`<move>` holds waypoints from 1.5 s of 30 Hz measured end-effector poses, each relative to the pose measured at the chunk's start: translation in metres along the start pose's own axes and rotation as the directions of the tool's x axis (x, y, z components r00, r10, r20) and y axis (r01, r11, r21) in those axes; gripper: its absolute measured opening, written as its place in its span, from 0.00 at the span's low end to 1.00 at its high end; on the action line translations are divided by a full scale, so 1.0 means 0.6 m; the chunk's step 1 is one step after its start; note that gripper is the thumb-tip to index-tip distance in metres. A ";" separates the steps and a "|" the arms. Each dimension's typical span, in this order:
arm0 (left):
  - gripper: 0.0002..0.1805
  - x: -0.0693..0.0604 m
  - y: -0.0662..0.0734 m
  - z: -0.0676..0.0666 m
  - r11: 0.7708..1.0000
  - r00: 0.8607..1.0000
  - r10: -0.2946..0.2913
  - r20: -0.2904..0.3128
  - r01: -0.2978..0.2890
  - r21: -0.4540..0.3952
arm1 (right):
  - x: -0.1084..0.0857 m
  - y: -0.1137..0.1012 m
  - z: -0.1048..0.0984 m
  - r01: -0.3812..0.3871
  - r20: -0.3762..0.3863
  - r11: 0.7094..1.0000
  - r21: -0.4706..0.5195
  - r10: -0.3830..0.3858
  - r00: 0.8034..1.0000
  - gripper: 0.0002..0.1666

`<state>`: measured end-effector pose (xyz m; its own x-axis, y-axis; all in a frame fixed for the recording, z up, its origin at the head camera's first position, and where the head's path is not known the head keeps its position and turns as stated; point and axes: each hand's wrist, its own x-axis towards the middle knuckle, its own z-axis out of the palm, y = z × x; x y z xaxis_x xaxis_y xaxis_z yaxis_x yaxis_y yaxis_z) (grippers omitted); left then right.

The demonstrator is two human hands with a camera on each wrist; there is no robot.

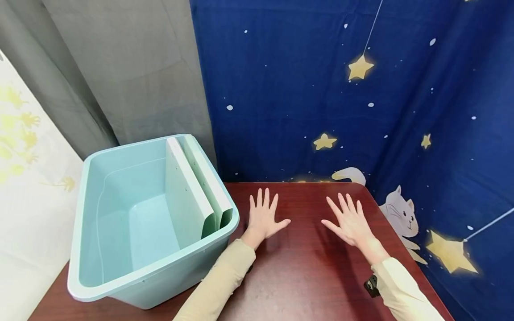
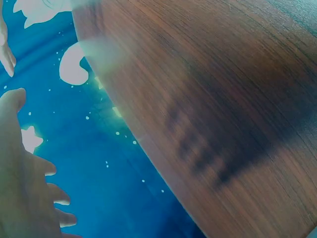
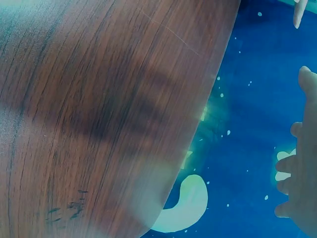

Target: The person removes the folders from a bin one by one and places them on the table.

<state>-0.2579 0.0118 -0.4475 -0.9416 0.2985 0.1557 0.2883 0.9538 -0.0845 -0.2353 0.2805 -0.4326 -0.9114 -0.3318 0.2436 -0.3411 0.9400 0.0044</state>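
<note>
While our left hand (image 1: 263,220) and right hand (image 1: 351,225) hover over the desk (image 1: 299,276), fingers spread and holding nothing, we should steer the left clear of the bin (image 1: 164,287), where two binders (image 1: 185,198) stand side by side.

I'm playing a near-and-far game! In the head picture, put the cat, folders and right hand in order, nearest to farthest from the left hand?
1. Folders, just left of the left hand, inside the tub.
2. Right hand, to the right.
3. Cat, past the right hand, on the curtain.
</note>
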 end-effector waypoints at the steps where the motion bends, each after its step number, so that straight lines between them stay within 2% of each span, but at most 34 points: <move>1: 0.49 0.000 0.000 0.000 1.000 1.000 0.000 -0.005 0.000 -0.002 | 0.000 -0.001 0.000 -0.001 0.000 1.000 0.003 0.001 1.000 0.42; 10: 0.48 -0.005 0.007 -0.017 0.999 0.997 0.034 -0.066 -0.036 -0.021 | -0.001 -0.002 -0.003 -0.012 0.004 1.000 -0.003 0.012 1.000 0.42; 16: 0.49 -0.014 0.014 -0.049 0.997 0.990 0.074 -0.122 -0.073 0.007 | 0.001 -0.002 -0.004 -0.011 0.012 1.000 0.004 0.011 1.000 0.42; 22: 0.49 -0.027 0.022 -0.097 0.993 0.968 0.120 -0.220 -0.116 0.031 | 0.004 -0.001 -0.005 -0.002 -0.009 1.000 -0.018 0.001 1.000 0.42; 28: 0.48 -0.049 0.018 -0.132 0.991 0.948 0.134 -0.289 -0.129 0.036 | 0.003 -0.005 -0.007 -0.001 0.003 1.000 -0.002 0.001 1.000 0.43; 33: 0.48 -0.075 0.007 -0.167 0.994 0.927 0.111 -0.358 -0.110 0.022 | 0.002 -0.005 -0.006 0.003 -0.010 1.000 -0.009 -0.003 1.000 0.42; 42: 0.49 -0.122 -0.037 -0.209 0.996 0.851 0.062 -0.521 -0.084 -0.018 | 0.003 -0.003 -0.006 0.027 -0.023 0.999 -0.026 -0.028 0.999 0.42; 45: 0.49 -0.141 -0.054 -0.221 0.998 0.839 0.036 -0.543 -0.063 -0.030 | 0.006 0.001 -0.009 0.029 -0.031 0.999 -0.037 -0.030 0.999 0.42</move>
<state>-0.1649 -0.0399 -0.3274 -0.6851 0.3040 0.6620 0.3521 0.9337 -0.0643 -0.2373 0.2802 -0.4266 -0.8932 -0.3573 0.2729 -0.3585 0.9323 0.0476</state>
